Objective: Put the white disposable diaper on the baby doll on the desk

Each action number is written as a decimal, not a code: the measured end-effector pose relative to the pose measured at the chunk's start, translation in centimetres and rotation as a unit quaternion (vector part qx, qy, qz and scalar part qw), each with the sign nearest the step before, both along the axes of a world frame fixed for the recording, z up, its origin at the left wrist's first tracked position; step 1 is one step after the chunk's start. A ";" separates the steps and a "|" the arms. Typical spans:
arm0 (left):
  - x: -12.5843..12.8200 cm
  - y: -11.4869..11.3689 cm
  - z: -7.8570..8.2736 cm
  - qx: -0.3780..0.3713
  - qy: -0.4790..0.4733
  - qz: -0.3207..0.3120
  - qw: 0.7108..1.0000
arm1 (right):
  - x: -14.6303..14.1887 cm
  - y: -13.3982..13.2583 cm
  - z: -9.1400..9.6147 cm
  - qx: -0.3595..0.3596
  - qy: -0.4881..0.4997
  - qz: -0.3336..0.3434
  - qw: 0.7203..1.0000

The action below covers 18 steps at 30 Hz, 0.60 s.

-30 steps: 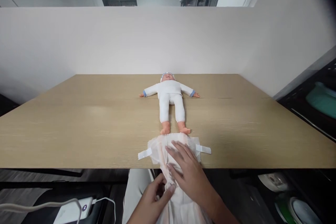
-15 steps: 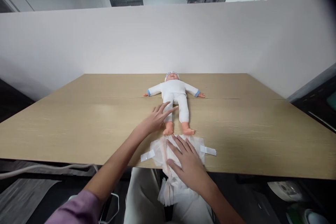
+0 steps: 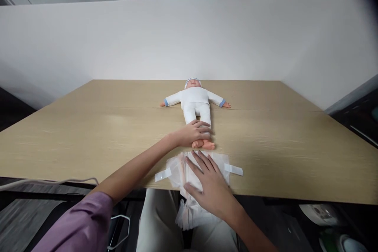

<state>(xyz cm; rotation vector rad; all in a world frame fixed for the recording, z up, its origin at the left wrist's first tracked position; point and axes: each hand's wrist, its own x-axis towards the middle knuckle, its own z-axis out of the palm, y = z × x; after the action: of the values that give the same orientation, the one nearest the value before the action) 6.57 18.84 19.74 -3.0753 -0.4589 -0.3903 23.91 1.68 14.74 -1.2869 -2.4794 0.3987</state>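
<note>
A baby doll (image 3: 195, 96) in a white outfit with blue cuffs and a white cap lies on its back, feet toward me. My left hand (image 3: 195, 132) is wrapped round both its lower legs, which are pressed together just above the bare feet. Below the feet an unfolded diaper (image 3: 217, 158) lies at the table's front edge, its tape tabs spread to both sides and its near end hanging over the edge. My right hand (image 3: 208, 183) rests flat on the diaper with fingers spread.
The wooden table (image 3: 88, 138) runs back to a white partition (image 3: 147, 39). A white cable (image 3: 47, 182) passes below the table's left front edge. Round containers (image 3: 320, 214) stand under the table at the right.
My left hand has moved right and closed round the doll's legs, bringing the spread feet together. My right hand stays on the diaper. The view has tilted slightly down.
</note>
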 end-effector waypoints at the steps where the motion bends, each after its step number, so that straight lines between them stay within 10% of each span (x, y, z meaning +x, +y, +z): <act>1: -0.1 0.2 0.8 -0.028 -0.019 -0.005 0.999 | 0.2 0.2 0.1 -0.007 0.000 0.005 1.000; 10: -1.8 2.5 9.9 -0.279 -0.240 0.111 0.923 | 1.0 7.3 0.2 -0.039 -0.020 0.053 0.998; 18: -3.0 4.5 11.1 -0.246 -0.303 0.106 0.914 | -1.4 20.7 -1.4 0.042 -0.011 0.035 0.998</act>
<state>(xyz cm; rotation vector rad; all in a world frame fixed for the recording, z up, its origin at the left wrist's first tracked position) 3.57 23.33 30.88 -3.2337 -1.0323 -1.4362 22.54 22.37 13.32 -1.1799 -2.5375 0.2943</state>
